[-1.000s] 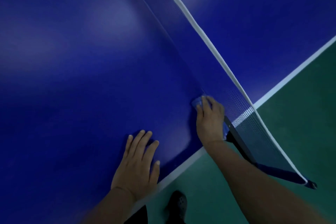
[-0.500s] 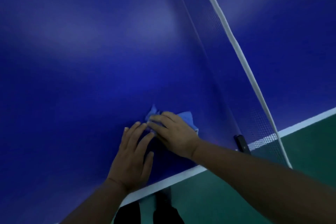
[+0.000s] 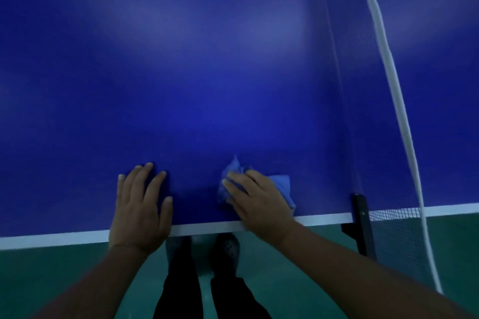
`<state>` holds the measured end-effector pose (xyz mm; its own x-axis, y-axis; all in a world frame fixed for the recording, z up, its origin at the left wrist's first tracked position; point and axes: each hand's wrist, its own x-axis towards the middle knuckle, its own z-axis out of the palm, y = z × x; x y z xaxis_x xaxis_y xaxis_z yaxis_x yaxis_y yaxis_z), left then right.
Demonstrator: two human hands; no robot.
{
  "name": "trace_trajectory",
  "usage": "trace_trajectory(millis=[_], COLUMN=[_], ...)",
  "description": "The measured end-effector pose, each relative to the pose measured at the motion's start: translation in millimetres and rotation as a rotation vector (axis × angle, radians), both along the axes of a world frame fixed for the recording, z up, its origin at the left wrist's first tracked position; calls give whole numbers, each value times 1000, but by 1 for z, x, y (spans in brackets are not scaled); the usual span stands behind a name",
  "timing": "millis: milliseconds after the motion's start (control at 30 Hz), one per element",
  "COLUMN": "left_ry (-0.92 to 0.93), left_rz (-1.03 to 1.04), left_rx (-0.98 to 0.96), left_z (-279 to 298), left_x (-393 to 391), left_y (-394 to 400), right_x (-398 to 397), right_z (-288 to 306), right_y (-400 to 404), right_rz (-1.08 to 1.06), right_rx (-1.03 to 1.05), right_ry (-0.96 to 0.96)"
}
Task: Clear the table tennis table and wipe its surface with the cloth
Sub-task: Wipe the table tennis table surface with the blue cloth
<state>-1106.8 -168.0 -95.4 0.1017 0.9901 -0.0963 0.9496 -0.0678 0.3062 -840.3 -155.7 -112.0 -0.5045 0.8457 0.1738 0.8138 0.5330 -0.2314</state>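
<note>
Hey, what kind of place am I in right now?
Probably an indoor sports hall or games room. You stand at a blue table tennis table with a white-topped net clamped by a black post, on a green sports floor.

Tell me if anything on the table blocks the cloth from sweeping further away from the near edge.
Nothing visible does. The right hand presses the cloth near the table's white edge, and the blue surface beyond it lies bare. The left hand rests flat to its left, the net stands to its right.
</note>
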Motion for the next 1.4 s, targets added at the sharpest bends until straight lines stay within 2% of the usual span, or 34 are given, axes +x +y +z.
trace_trajectory(millis=[67, 200, 267, 333, 433, 500, 567, 667, 733, 800, 867, 967, 1033, 1133, 1200, 1300, 1400], left_ry=[7, -16, -22, -23, -13, -23, -31, -24, -37, -58, -128, -233, -232, -173, -122, -95, -111], left_rz=[0, -2, -7, -9, -12, -11, -13, -20, -23, -24, -6, 61, 140, 316, 423, 526, 568], left_rx=[-1, 5, 10, 13, 8, 12, 15, 5, 13, 33, 80, 163, 175, 151, 138, 139, 137], left_z=[0, 0, -2, -2, -3, -2, -2, -5, -6, -7, -6, -2, -1, -1, -1, 1, 2], left_x=[2, 2, 1, 0, 1, 1, 1, 1, 0, -1, -4, -17, -37, -84, -116, -150, -168], left_y=[-1, -2, -1, -1, -2, -2, -1, -2, -1, -1, -2, -6, -13, -25, -35, -49, -64], right_x=[40, 102, 82, 37, -27, -24, 12, 58, 54, 36, 8, -54, -102, -175, -211, -216, -214], right_z=[7, 9, 5, 7, 9, 9, 6, 3, 4, 6, 7, 7, 7, 5, 4, 3, 7], right_y=[-11, -17, -9, 6, 2, -5, -2, 5, 22, 53, 92, 136, 146, 127, 85, 23, 50], right_rz=[-98, -786, -945, -809, -390, -260, -359, -752, -957, -1027, -946, -698, -519, -219, 28, 473, 673], right_rx=[46, -4, -7, 51, 62, 51, 34, -27, -42, -33, -12, -12, -17, -4, -94, -58, 35], right_ry=[-49, -7, 20, 31, 22, 12, 40, 37, 85, 118, 112, 62, 34, 23, 27, -23, 61])
